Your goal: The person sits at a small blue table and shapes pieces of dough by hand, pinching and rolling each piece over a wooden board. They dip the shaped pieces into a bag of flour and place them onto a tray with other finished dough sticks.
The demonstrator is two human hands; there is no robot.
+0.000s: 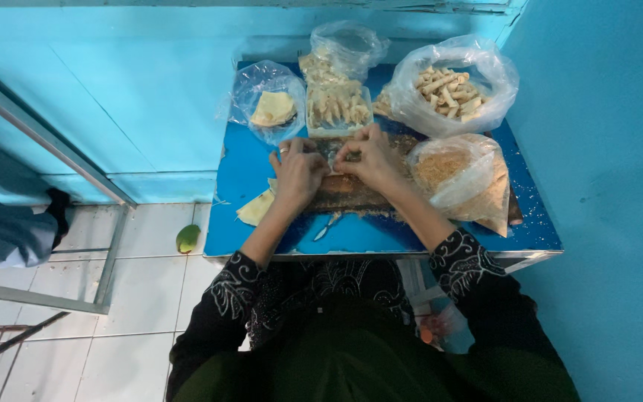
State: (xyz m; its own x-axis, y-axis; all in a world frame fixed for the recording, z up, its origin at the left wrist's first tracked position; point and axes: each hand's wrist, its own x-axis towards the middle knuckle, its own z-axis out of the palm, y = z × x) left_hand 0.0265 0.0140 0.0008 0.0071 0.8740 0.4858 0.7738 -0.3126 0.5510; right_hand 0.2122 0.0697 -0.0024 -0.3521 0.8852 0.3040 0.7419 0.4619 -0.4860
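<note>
My left hand (297, 171) and my right hand (366, 155) meet over a brown wooden board (355, 195) on a small blue table (243, 167). The fingertips of both pinch a small pale wrapper (330, 152) between them; what lies inside it is hidden. A ring shows on my left hand. A flat yellowish wrapper sheet (255, 210) lies on the table by my left wrist. A small knife (327, 226) rests at the board's near edge.
At the back stand a clear bag of folded wrappers (272, 108), a tray of rolled sticks (338, 106), a bag behind it (344, 48) and a big bag of rolls (452, 91). A bag of crumbs (459, 175) sits right. A green fruit (187, 238) lies on the tiled floor.
</note>
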